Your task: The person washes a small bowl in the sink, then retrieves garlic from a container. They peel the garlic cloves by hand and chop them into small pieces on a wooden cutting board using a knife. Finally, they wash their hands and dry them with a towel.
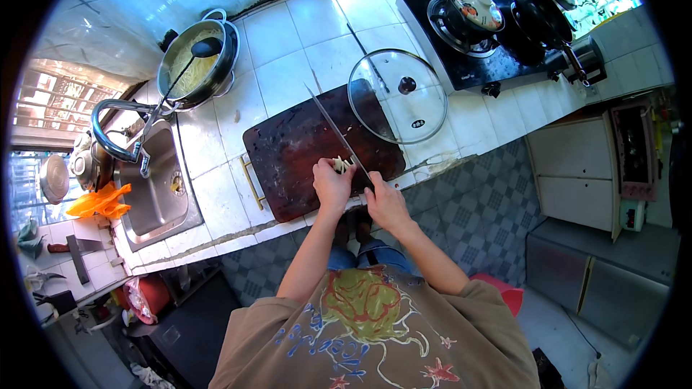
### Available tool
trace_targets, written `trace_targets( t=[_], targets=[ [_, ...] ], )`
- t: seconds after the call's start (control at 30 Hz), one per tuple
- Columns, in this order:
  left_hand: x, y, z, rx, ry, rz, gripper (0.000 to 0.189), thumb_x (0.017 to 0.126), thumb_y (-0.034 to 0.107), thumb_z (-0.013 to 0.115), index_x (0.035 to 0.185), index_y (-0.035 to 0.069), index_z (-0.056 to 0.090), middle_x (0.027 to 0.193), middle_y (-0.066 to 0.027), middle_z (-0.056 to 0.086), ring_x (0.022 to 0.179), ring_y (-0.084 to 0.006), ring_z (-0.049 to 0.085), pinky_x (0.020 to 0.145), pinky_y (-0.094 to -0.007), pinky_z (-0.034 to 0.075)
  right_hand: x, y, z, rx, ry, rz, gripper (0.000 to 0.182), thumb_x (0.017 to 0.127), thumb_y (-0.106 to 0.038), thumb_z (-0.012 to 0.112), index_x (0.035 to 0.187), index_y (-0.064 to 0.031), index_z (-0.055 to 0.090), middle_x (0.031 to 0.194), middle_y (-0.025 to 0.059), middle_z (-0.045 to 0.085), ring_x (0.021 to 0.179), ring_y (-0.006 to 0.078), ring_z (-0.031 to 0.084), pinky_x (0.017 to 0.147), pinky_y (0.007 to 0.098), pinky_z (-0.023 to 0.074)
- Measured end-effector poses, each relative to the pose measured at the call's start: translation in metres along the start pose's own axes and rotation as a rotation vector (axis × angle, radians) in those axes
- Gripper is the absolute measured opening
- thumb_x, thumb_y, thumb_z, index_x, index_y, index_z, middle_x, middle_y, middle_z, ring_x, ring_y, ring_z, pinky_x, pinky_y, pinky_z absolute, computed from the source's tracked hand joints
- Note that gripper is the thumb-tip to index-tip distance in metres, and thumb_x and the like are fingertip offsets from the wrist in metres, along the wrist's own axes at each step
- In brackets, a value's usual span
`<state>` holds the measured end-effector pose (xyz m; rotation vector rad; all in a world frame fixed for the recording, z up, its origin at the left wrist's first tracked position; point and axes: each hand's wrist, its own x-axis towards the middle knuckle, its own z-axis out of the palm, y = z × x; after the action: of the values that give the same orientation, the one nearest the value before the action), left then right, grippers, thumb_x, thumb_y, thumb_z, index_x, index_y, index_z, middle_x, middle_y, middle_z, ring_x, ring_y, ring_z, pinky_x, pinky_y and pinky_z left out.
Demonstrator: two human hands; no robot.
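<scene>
My right hand (387,204) grips the handle of a long kitchen knife (336,131), its blade pointing away from me across the dark wooden cutting board (294,156). My left hand (331,186), with fingers curled, holds a small bunch of pale cut vegetable strips (343,164) against the board, close beside the blade. A few tiny pale bits lie farther up the board. The exact kind of vegetable is too small to tell. Overlapping the board's right side is a clear glass pot lid (399,96) with a dark knob.
Left of the board, a metal pot (197,59) of pale shreds holds a black ladle (206,47). Beyond are a steel sink (157,189) with a curved faucet (111,119) and an orange plastic bag (102,201). The gas stove (473,73) carries a lidded pot (476,8) and a frying pan (540,13).
</scene>
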<state>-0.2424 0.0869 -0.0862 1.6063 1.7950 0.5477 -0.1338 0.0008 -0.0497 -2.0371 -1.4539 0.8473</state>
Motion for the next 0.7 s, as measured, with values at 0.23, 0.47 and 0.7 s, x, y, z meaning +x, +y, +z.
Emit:
trace_targets(
  t=[0.23,0.47,0.7],
  targets=[
    [0.0,0.018,0.001,0.119,-0.077,0.072,0.05,0.071,0.018,0.076,0.104,0.002,0.042,0.103,-0.0205,0.048,0.086,-0.0416,0.06,0.071,-0.0474,0.05,0.002,0.012,-0.017,-0.122,-0.027,0.024,0.026,0.088,-0.019,0.051,0.11,-0.0088,0.041,0.095,0.0201,0.061,0.085,0.0445,0.059,0.07,0.0533,0.0466],
    [-0.002,0.01,-0.001,0.077,-0.164,0.161,0.049,0.07,0.006,0.073,0.109,0.005,0.043,0.105,-0.0217,0.046,0.085,-0.0446,0.059,0.071,-0.0495,0.05,0.022,0.031,-0.046,-0.289,-0.151,-0.13,0.025,0.087,-0.019,0.053,0.109,-0.011,0.043,0.09,0.0179,0.061,0.081,0.0424,0.06,0.067,0.0527,0.0466],
    [-0.011,0.006,-0.002,-0.044,-0.062,0.055,0.053,0.067,0.003,0.075,0.11,0.005,0.044,0.106,-0.0189,0.049,0.094,-0.0413,0.058,0.078,-0.0465,0.049,0.046,0.047,-0.06,-0.337,-0.274,-0.303,0.026,0.086,-0.017,0.054,0.109,-0.0117,0.045,0.088,0.0163,0.062,0.081,0.0395,0.06,0.065,0.0497,0.0459]
  ],
)
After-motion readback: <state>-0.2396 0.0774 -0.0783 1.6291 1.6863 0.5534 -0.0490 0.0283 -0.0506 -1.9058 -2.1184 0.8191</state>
